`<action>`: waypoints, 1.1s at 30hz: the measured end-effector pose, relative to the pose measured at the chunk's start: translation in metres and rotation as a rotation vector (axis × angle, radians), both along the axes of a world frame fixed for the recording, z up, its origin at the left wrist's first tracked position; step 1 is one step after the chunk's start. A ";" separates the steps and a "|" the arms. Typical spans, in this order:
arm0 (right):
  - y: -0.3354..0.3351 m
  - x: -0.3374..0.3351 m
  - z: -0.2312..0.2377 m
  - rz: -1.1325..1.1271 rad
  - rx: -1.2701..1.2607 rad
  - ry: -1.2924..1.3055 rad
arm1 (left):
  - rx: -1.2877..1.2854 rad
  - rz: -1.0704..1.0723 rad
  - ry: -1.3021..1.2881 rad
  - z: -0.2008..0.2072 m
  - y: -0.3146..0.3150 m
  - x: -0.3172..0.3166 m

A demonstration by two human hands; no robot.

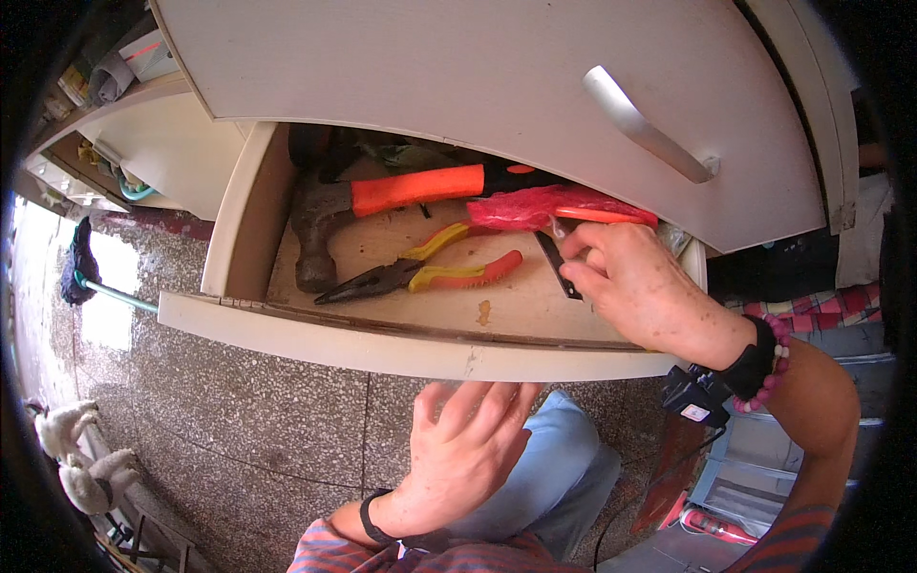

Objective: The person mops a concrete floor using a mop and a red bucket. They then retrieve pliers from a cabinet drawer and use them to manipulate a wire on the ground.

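My right hand [635, 282] reaches into the right side of an open drawer [401, 344]. Its thumb and fingers are pinched together; what they hold, if anything, I cannot make out. A dark flat strip [551, 253] lies beside the fingertips, and an orange rod-like piece [597, 216] runs behind the knuckles over a crumpled pink-red plastic bag [521, 207]. Pliers with yellow-and-red handles [425, 271] lie mid-drawer. Left of them rests a hammer [315, 229] with an orange-and-black handle. Outside, my left hand [468, 458] has its fingers stretched toward the drawer front, tips partly hidden under its edge.
A pale cabinet panel with a metal handle [645, 124] overhangs the drawer's back. At left stand shelves [153, 143] and a mop-like tool with a teal pole [119, 294]. Speckled floor [258, 420] lies below. A checked cloth [831, 310] hangs at right.
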State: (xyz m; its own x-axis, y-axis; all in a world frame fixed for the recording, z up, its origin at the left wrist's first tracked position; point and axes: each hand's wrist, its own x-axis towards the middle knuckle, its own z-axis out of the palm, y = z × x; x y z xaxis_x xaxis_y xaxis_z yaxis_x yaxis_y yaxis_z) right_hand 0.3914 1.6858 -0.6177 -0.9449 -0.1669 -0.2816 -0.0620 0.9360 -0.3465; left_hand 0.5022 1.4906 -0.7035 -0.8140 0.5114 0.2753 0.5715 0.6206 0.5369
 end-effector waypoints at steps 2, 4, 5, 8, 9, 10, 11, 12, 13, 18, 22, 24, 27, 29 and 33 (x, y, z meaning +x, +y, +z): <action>-0.004 0.000 0.001 -0.048 -0.011 -0.047 | -0.017 -0.014 0.009 -0.001 0.001 0.001; -0.007 0.000 0.002 -0.097 -0.023 -0.094 | -0.001 -0.012 -0.013 -0.001 0.002 0.001; -0.006 -0.001 0.002 -0.103 -0.052 -0.105 | -0.001 -0.014 -0.014 0.000 0.002 0.001; -0.006 0.001 0.001 -0.119 -0.113 -0.139 | 0.000 -0.008 -0.026 0.000 0.002 0.001; -0.006 0.002 0.002 -0.128 -0.144 -0.161 | 0.000 -0.006 -0.026 0.000 0.003 0.001; -0.005 0.002 0.004 -0.129 -0.143 -0.161 | 0.000 -0.003 -0.026 0.000 0.003 0.001; -0.003 0.001 0.009 -0.081 -0.128 -0.191 | -0.001 -0.003 -0.024 0.000 0.003 0.001; -0.003 0.000 0.012 -0.033 -0.112 -0.222 | -0.002 -0.007 -0.025 0.001 0.002 0.001; -0.003 0.000 0.012 -0.033 -0.114 -0.220 | -0.003 -0.012 -0.026 0.001 0.002 0.001; -0.009 -0.006 0.017 -0.076 -0.091 -0.179 | 0.014 -0.016 -0.036 0.002 0.002 0.001; -0.012 -0.003 0.003 -0.029 -0.052 -0.045 | 0.037 -0.004 -0.032 0.001 0.005 0.002; -0.012 -0.001 -0.002 -0.055 -0.081 -0.029 | 0.037 -0.006 -0.035 0.001 0.005 0.002; -0.013 -0.002 -0.006 -0.090 -0.110 -0.033 | 0.033 -0.002 -0.033 0.005 0.004 0.001; -0.014 -0.003 -0.006 -0.106 -0.110 -0.054 | 0.028 -0.004 -0.028 0.006 0.003 0.002; -0.014 -0.002 -0.009 -0.177 -0.084 -0.133 | 0.025 -0.014 -0.045 0.006 0.005 0.002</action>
State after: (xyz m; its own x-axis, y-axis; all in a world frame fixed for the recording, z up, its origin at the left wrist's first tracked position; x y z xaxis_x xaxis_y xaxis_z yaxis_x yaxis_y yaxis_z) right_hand 0.3892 1.6721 -0.6269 -0.9172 -0.0299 -0.3972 0.1519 0.8956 -0.4182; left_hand 0.5039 1.4955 -0.6978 -0.8187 0.5164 0.2512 0.5548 0.5986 0.5778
